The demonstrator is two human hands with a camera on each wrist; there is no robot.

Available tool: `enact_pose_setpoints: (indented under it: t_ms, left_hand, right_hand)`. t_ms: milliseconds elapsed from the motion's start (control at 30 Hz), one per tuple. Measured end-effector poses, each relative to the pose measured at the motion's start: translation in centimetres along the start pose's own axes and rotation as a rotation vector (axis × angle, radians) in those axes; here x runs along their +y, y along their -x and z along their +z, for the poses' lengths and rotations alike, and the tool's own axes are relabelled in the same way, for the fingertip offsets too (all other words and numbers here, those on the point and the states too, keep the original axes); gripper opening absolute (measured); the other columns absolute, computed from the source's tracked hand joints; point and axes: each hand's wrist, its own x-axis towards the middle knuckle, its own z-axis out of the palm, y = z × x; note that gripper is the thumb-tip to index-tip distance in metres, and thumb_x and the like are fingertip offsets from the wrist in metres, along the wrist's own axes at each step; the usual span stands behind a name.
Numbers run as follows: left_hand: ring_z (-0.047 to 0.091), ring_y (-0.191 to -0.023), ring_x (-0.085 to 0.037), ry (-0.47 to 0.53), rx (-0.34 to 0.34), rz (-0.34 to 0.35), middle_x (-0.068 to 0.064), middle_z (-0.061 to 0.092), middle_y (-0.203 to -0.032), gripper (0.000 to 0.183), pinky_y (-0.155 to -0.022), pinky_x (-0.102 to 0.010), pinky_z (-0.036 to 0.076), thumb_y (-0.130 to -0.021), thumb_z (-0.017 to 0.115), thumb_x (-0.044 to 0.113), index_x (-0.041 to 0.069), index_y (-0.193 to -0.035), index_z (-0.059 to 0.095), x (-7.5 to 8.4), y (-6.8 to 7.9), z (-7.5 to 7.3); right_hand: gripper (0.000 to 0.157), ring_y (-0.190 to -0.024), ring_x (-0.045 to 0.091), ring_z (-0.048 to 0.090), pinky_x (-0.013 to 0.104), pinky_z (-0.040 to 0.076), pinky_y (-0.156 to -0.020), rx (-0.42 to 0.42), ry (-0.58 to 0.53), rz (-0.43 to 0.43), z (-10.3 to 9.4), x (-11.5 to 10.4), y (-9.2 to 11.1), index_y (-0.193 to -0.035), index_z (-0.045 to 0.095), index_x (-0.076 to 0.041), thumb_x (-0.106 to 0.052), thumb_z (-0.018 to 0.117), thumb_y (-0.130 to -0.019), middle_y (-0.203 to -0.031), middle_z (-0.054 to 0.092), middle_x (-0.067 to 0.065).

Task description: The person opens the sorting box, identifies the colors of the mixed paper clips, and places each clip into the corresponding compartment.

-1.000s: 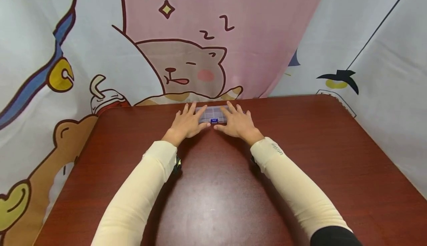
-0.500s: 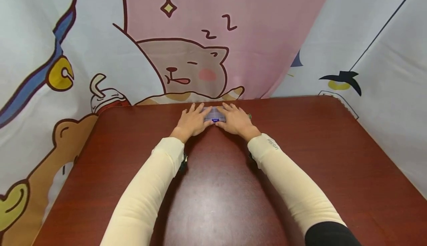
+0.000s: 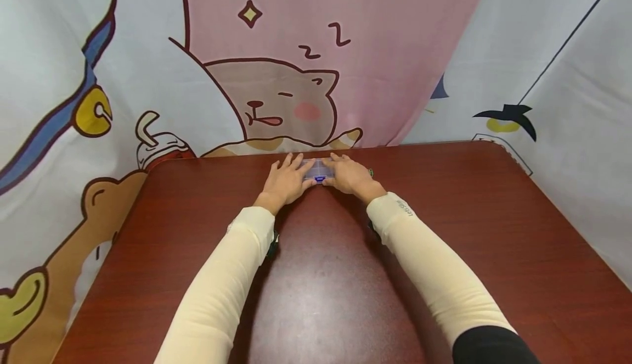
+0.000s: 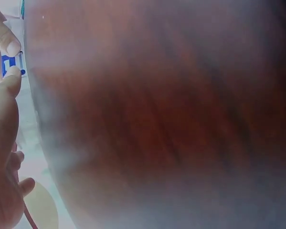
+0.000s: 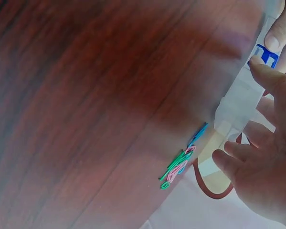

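Note:
At the table's far edge lies a clear plastic compartment box (image 3: 316, 171) with a blue latch (image 3: 320, 179) on its front. My left hand (image 3: 285, 182) rests on its left part, fingers spread and mostly straight. Over the right part lies my right hand (image 3: 351, 176), its fingers slightly bent. Both thumbs touch the latch (image 5: 266, 56), as the right wrist view shows; whether it is fastened I cannot tell. Beyond the box's right end, a small pile of coloured paper clips (image 5: 178, 164) lies on the table, mostly hidden by my right hand in the head view.
The reddish-brown wooden table (image 3: 316, 276) stretches from the box toward me. A cartoon-printed cloth (image 3: 395, 51) hangs right behind the far edge and along the sides.
Both hands have closed in on the box from either side, and the thumbs have come to its latch. The right hand's fingers are now more bent and drawn together.

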Motion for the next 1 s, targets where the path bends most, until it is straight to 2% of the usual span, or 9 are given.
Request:
enact_pose_setpoints:
  t_ms: [233,400,567,700,800,1000]
  left_hand:
    - [0.021,-0.148,-0.026,-0.032,0.008,0.032,-0.007,0.023,-0.161,0.064,-0.113,-0.054,0.025,-0.099,0.033,0.060,0.031,-0.155,0.022,0.2,0.6,-0.3]
    - [0.039,-0.139,-0.027,-0.097,0.031,0.104,-0.011,0.037,-0.154,0.064,-0.109,-0.050,0.034,-0.098,0.037,0.060,0.027,-0.153,0.032,0.6,1.6,-0.9]
    - [0.054,-0.126,-0.029,-0.172,0.072,0.180,-0.013,0.050,-0.143,0.065,-0.101,-0.046,0.043,-0.097,0.042,0.061,0.023,-0.149,0.042,1.3,2.9,-1.2]
    - [0.057,-0.121,-0.030,-0.216,0.096,0.219,-0.016,0.054,-0.138,0.065,-0.097,-0.045,0.046,-0.095,0.046,0.061,0.021,-0.146,0.045,1.8,4.1,-1.1]
    - [0.059,-0.116,-0.030,-0.224,0.112,0.236,-0.017,0.057,-0.134,0.065,-0.094,-0.044,0.048,-0.094,0.049,0.060,0.019,-0.144,0.048,2.1,4.7,-1.2]
    - [0.066,-0.102,-0.030,-0.215,0.118,0.255,-0.016,0.062,-0.125,0.063,-0.087,-0.042,0.050,-0.094,0.050,0.059,0.018,-0.142,0.052,2.4,5.0,-1.8]
  right_hand:
    - [0.065,-0.143,0.039,0.028,0.054,0.031,-0.111,-0.014,0.008,-0.017,-0.5,-0.3,0.6,-0.151,0.037,-0.020,-0.040,0.063,-0.094,-0.158,0.027,0.013]
    - [0.065,-0.139,0.038,0.036,0.052,0.035,-0.109,-0.070,0.067,-0.042,-0.9,-0.5,1.4,-0.150,0.039,-0.021,-0.042,0.063,-0.093,-0.157,0.030,0.014]
    - [0.065,-0.133,0.039,0.044,0.054,0.041,-0.103,-0.122,0.093,-0.065,-1.2,-0.9,3.0,-0.149,0.040,-0.021,-0.043,0.064,-0.092,-0.155,0.033,0.015]
    - [0.063,-0.132,0.039,0.045,0.051,0.040,-0.105,-0.158,0.106,-0.084,-1.4,-1.7,4.4,-0.149,0.041,-0.019,-0.042,0.062,-0.094,-0.154,0.034,0.017]
    - [0.061,-0.130,0.040,0.047,0.050,0.040,-0.105,-0.155,0.137,-0.107,-1.6,-2.0,5.1,-0.148,0.043,-0.017,-0.039,0.062,-0.094,-0.152,0.036,0.019]
    - [0.060,-0.134,0.040,0.043,0.049,0.036,-0.109,-0.141,0.157,-0.134,-1.7,-2.0,5.6,-0.147,0.044,-0.013,-0.036,0.061,-0.095,-0.151,0.036,0.021]
